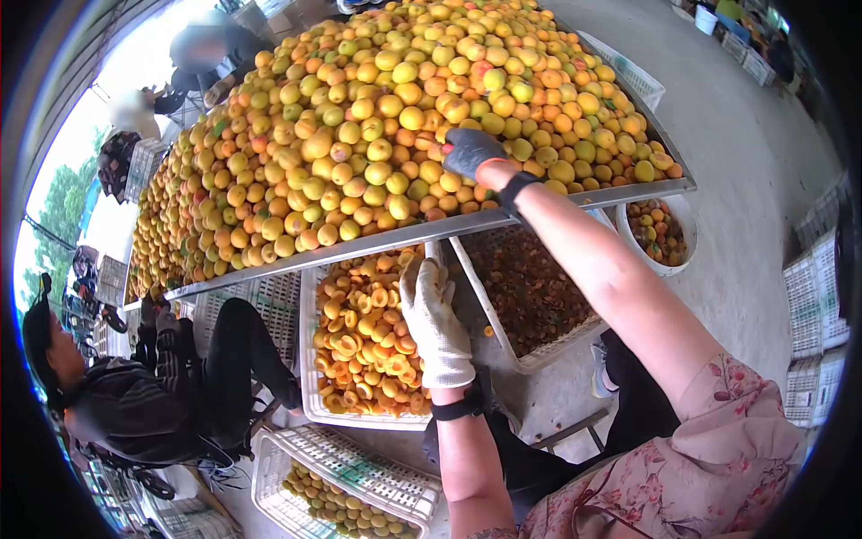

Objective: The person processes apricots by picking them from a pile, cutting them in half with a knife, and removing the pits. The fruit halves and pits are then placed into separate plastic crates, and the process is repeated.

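Note:
My right hand [474,155], in a dark grey glove, reaches onto a big heap of yellow-orange apricots [377,126]. Its fingers are bent in among the fruit, with a small bit of red at the fingertips; I cannot tell what they grip. Lower down, my left hand [435,323] wears a white knit glove, its fingers loosely extended toward the metal table's edge [359,249]. That hand overlaps the right side of a white crate [308,359] filled with pitted apricot halves [368,337]. No fruit shows in the left hand.
Right of my left hand stands a crate [539,359] of dark brown pits or scraps. A white bucket [685,256] holds discarded-looking fruit. Below, another crate [269,476] contains greenish fruit. A person in black [148,409] sits at left; others are behind the heap. Crates [813,296] stack at right.

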The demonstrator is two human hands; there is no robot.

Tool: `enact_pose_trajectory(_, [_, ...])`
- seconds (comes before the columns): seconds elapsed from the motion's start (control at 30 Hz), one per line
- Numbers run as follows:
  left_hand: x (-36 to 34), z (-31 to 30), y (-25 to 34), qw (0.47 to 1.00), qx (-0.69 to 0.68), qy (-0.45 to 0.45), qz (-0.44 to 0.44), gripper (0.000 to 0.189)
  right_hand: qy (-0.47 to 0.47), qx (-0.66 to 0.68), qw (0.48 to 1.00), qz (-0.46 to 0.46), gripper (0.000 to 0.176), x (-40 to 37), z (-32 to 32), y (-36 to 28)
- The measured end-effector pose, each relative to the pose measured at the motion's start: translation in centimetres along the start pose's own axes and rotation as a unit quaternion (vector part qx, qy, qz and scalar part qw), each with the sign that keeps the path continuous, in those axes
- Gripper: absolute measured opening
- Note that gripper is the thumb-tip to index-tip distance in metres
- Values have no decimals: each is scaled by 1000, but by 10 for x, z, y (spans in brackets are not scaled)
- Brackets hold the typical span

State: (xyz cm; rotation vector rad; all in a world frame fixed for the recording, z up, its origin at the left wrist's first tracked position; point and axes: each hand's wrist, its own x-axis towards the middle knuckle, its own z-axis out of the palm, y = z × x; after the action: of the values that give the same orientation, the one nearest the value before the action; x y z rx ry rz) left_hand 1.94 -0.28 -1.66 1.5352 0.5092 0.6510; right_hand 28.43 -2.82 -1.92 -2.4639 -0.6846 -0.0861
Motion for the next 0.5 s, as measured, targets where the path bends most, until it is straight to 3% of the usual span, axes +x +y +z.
enact_pose_trajectory(0.07, [6,0,0,956,-266,12,-127,40,-50,143,988,-40,25,-15,-26,-1])
enact_pose_trajectory(0.1, [8,2,2,955,-268,17,-126,40,-51,244,967,-62,29,-27,-31,0])
enact_pose_trajectory(0.17, [10,5,4,914,-372,5,-160,46,-132,309,941,-32,31,-60,-55,-15])
enact_pose_trajectory(0.2, [9,4,3,893,-422,-21,-154,53,-118,339,927,-106,29,-81,-61,-19])
enact_pose_trajectory(0.3, [7,6,8,888,-437,-61,-126,50,-130,306,927,-174,35,-125,-62,-33])
enact_pose_trajectory(0.37, [1,4,11,898,-417,-82,-113,47,-129,239,945,-183,39,-144,-68,-41])
enact_pose_trajectory(0.43, [-5,1,10,891,-432,-100,-95,44,-112,258,947,-157,41,-161,-70,-46])
enact_pose_trajectory(0.5, [-7,-4,14,890,-437,-86,-100,43,17,258,942,-214,43,-172,-67,-49])
